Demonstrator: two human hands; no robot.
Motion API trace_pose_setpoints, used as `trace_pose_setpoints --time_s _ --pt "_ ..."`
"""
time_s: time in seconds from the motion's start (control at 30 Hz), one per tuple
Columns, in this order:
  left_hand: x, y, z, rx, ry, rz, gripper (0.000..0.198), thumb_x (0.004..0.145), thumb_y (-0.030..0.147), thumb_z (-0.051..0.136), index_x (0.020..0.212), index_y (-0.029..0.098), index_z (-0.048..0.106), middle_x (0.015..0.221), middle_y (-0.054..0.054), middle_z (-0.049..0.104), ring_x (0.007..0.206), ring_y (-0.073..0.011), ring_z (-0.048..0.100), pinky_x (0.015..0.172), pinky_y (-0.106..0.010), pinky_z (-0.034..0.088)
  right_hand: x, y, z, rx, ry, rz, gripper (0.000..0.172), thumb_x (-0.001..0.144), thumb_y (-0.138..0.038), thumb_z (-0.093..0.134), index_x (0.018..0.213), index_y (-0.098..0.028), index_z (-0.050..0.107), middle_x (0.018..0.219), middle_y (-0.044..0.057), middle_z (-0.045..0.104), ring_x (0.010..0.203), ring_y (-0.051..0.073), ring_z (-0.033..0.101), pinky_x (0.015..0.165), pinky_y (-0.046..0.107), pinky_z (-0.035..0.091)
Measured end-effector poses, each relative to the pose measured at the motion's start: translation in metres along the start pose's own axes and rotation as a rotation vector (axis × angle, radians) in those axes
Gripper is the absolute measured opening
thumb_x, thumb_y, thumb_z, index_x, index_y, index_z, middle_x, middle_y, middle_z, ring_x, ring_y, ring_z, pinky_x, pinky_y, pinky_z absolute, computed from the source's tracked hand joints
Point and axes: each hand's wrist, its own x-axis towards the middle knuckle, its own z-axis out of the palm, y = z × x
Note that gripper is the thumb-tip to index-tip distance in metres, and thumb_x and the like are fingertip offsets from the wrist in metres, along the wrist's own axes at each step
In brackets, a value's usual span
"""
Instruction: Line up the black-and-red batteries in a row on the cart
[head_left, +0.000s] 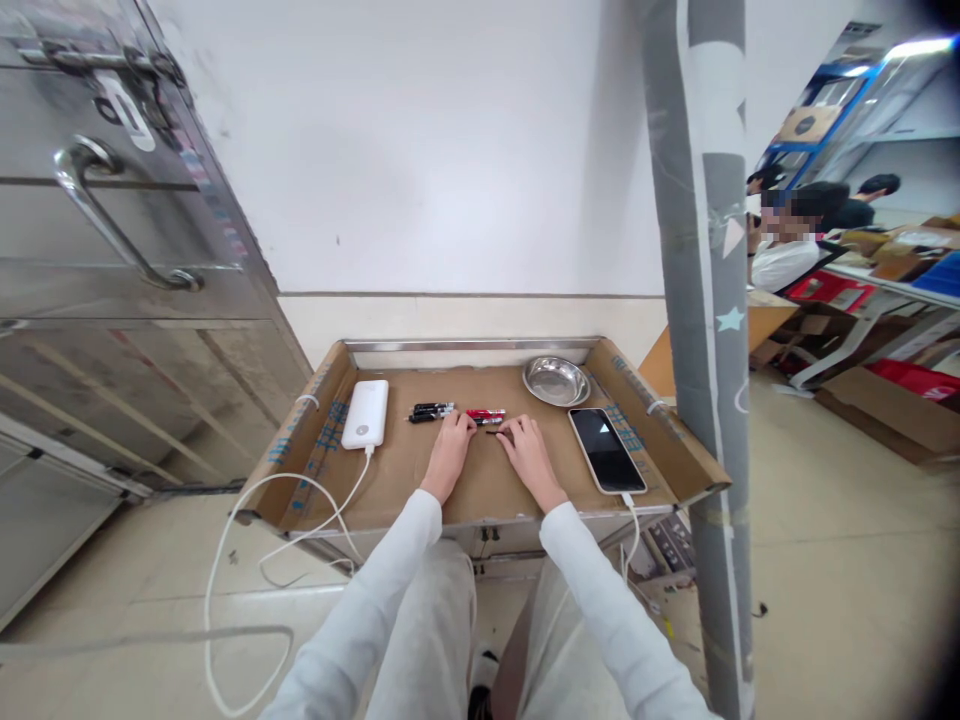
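My left hand (450, 450) rests on the cardboard-lined tray (465, 495), its fingers curled together just in front of the pens. What it pinches, if anything, is too small to tell. My right hand (531, 458) is closed at the fingertips on a small dark thin piece (492, 432) that points toward the left hand. Black pens (431, 410) lie side by side, partly behind my left fingers. Beside them on the right are red pens (486, 413), also lying flat.
A white power bank (365, 414) with a white cable (330, 520) lies at the left. A round metal bowl (556, 382) stands at the back right, and a plugged-in phone (607, 450) lies before it. A wrapped grey pole (716, 350) rises beside the tray. People sit far right.
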Motion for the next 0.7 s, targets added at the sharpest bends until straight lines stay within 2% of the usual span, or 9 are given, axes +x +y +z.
trace_pose_setpoints --time_s 0.13,0.23,0.33,0.4,0.47,0.57,0.7 --pt "0.013 0.004 0.001 0.062 -0.008 0.019 0.008 0.087 0.013 0.047 0.083 0.017 0.052 0.088 -0.004 0.049 0.089 -0.0193 0.051 0.085 -0.038 0.043 0.014 -0.002 0.005 -0.052 0.021 0.009 0.021 0.092 -0.027 0.039 0.096 -0.02 0.058 0.094 0.01 0.057 0.089 0.024 0.052 0.082 0.037 0.04" --pt "0.015 0.005 -0.005 0.113 -0.014 0.032 0.008 0.088 0.014 0.045 0.085 0.017 0.052 0.089 -0.005 0.049 0.088 -0.0195 0.05 0.084 -0.036 0.043 0.015 -0.004 0.005 -0.085 0.016 0.001 0.021 0.093 -0.027 0.037 0.095 -0.02 0.057 0.092 0.008 0.058 0.087 0.022 0.053 0.08 0.034 0.039" --pt "0.007 0.0 -0.017 0.195 0.072 0.012 0.011 0.09 0.016 0.042 0.092 0.017 0.052 0.094 -0.008 0.051 0.091 -0.0215 0.05 0.084 -0.037 0.042 0.012 -0.004 0.004 -0.144 -0.007 -0.025 0.022 0.093 -0.029 0.038 0.094 -0.021 0.059 0.091 0.008 0.059 0.087 0.022 0.053 0.079 0.033 0.036" --pt "0.0 -0.008 -0.026 0.293 0.156 -0.062 0.013 0.089 0.016 0.042 0.097 0.016 0.052 0.098 -0.011 0.051 0.093 -0.0238 0.049 0.083 -0.038 0.042 0.012 -0.004 0.005 -0.167 -0.007 -0.024 0.024 0.093 -0.029 0.037 0.093 -0.021 0.06 0.092 0.008 0.059 0.089 0.022 0.052 0.079 0.033 0.035" --pt "-0.007 -0.019 -0.036 0.392 0.191 -0.138 0.017 0.087 0.017 0.045 0.102 0.015 0.052 0.102 -0.012 0.051 0.093 -0.026 0.049 0.081 -0.039 0.042 0.014 -0.005 0.005 -0.164 -0.001 -0.01 0.024 0.093 -0.029 0.038 0.092 -0.021 0.061 0.092 0.008 0.059 0.09 0.022 0.052 0.078 0.032 0.034" --pt "-0.013 -0.034 -0.048 0.456 0.157 -0.155 0.02 0.086 0.019 0.047 0.105 0.016 0.052 0.103 -0.011 0.053 0.093 -0.0264 0.05 0.079 -0.038 0.041 0.016 -0.006 0.004 -0.126 -0.002 0.009 0.022 0.092 -0.027 0.04 0.09 -0.022 0.061 0.092 0.007 0.06 0.089 0.021 0.052 0.077 0.031 0.034" --pt "-0.015 -0.043 -0.055 0.433 0.102 -0.1 0.017 0.087 0.021 0.047 0.103 0.018 0.054 0.1 -0.01 0.055 0.092 -0.0261 0.05 0.08 -0.038 0.04 0.014 -0.009 0.003 -0.027 -0.003 0.039 0.021 0.091 -0.025 0.04 0.093 -0.023 0.061 0.094 0.005 0.06 0.091 0.02 0.053 0.079 0.032 0.035"
